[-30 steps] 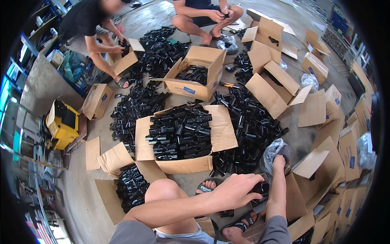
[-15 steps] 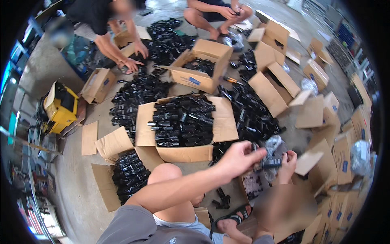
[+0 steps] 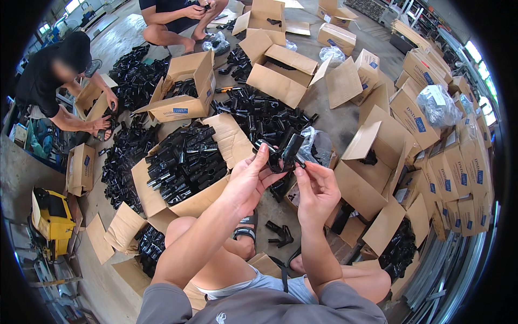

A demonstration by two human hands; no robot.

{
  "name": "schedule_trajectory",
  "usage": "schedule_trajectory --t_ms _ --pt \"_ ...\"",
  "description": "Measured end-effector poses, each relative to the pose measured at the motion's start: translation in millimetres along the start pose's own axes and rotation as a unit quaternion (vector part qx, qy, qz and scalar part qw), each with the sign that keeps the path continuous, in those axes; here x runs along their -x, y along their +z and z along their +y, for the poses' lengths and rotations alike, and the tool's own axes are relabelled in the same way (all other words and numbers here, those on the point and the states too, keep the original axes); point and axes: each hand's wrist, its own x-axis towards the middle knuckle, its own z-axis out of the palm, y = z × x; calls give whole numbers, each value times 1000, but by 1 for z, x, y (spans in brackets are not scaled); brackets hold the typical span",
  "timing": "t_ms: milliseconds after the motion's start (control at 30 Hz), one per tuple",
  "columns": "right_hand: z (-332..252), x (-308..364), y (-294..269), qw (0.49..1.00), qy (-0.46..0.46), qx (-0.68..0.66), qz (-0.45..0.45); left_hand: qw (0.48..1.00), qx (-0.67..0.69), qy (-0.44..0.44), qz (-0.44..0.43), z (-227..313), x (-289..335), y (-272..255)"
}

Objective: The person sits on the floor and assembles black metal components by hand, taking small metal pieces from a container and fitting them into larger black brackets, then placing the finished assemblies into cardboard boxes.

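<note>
In front of me, my left hand (image 3: 249,181) grips a glossy black tubular fitting (image 3: 292,150) from its left side, thumb raised along it. My right hand (image 3: 317,191) meets the fitting's right side with thumb and fingertips pinched together; what lies between them is too small to make out. Just beyond, a clear plastic bag (image 3: 318,144) rests by a small carton partly hidden behind my right hand. Left of my hands stands an open cardboard box (image 3: 200,204) filled with similar black fittings (image 3: 186,162). One loose fitting (image 3: 279,234) lies on the floor between my feet.
Heaps of black fittings (image 3: 127,156) spread over the floor. Open cartons (image 3: 183,110) stand around, with a large one (image 3: 367,175) to my right and stacked cartons (image 3: 458,167) beyond. A yellow machine (image 3: 54,221) sits at left. Two people handle parts at the far side.
The view has swung to the right. My hands, earlier apart near the small carton and plastic bag, are now raised together at the black fitting.
</note>
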Motion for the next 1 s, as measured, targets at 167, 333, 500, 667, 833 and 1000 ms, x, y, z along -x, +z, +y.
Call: schedule_trajectory --t_ms 167,333,500,667,833,1000 --pt "0 1 -2 1000 6 -6 2 999 -23 29 -21 -1 6 -1" --pt "6 6 -2 998 27 -52 14 995 -51 78 -24 -3 12 7" --pt "16 12 -9 984 73 -159 41 986 -90 108 -90 -2 14 7" --pt "14 6 -15 970 71 -233 0 969 -140 142 -145 6 20 8" --pt "17 2 -25 964 86 -250 -32 950 -183 189 -167 1 22 11" --pt "22 0 -30 963 95 -247 -55 936 -185 248 -165 -8 23 13"
